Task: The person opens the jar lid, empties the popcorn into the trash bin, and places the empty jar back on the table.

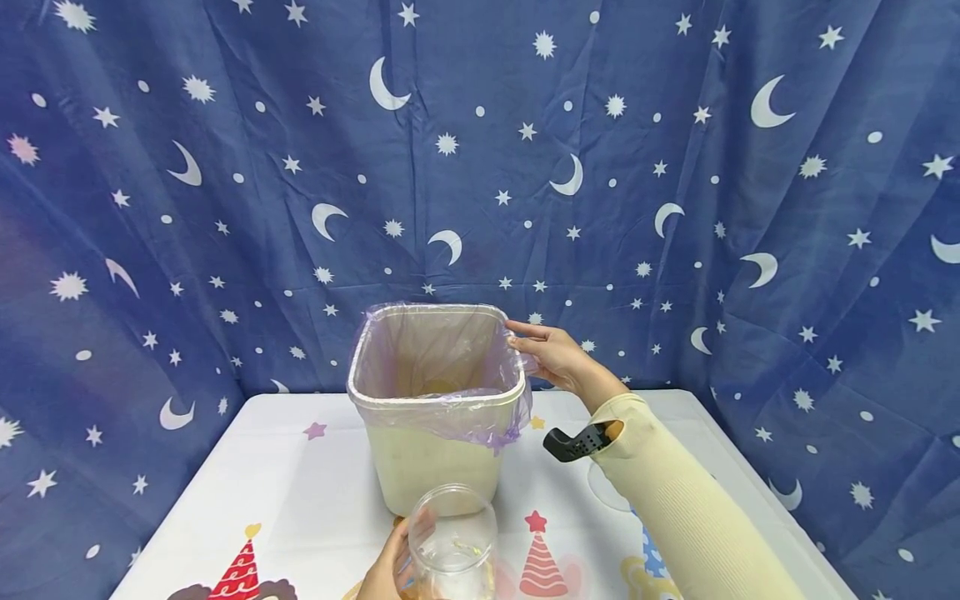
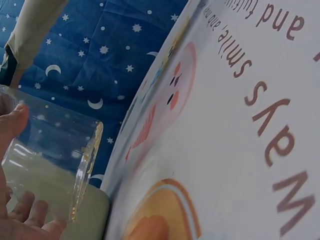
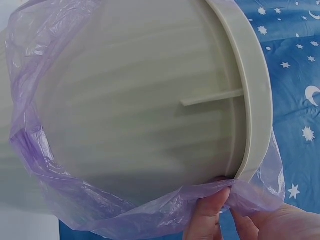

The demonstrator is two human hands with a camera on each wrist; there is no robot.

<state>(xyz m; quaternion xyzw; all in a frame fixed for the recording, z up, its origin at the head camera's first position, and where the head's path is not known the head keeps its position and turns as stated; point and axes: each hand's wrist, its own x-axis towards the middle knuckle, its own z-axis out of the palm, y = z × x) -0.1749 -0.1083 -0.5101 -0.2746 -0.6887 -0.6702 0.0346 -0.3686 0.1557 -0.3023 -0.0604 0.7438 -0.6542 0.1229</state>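
A pale cream trash bin [image 1: 420, 471] stands upright on the table, lined with a thin purple trash bag [image 1: 480, 427] folded over its rim. At the bin's right rim my right hand [image 1: 564, 360] pinches the bag's edge; the right wrist view shows fingers and thumb on the purple film [image 3: 165, 210]. In front of the bin, my left hand [image 1: 386, 568] holds a clear plastic cup [image 1: 452, 533] from its left side. The left wrist view shows the cup [image 2: 55, 135] lying sideways in that frame, with yellowish residue along its bottom edge.
The table is covered by a white cloth [image 1: 300, 475] printed with party hats, stars and lettering. Behind it hangs a blue curtain [image 1: 480, 167] with white moons and stars. A black wrist strap [image 1: 573, 444] sits at the right sleeve's cuff.
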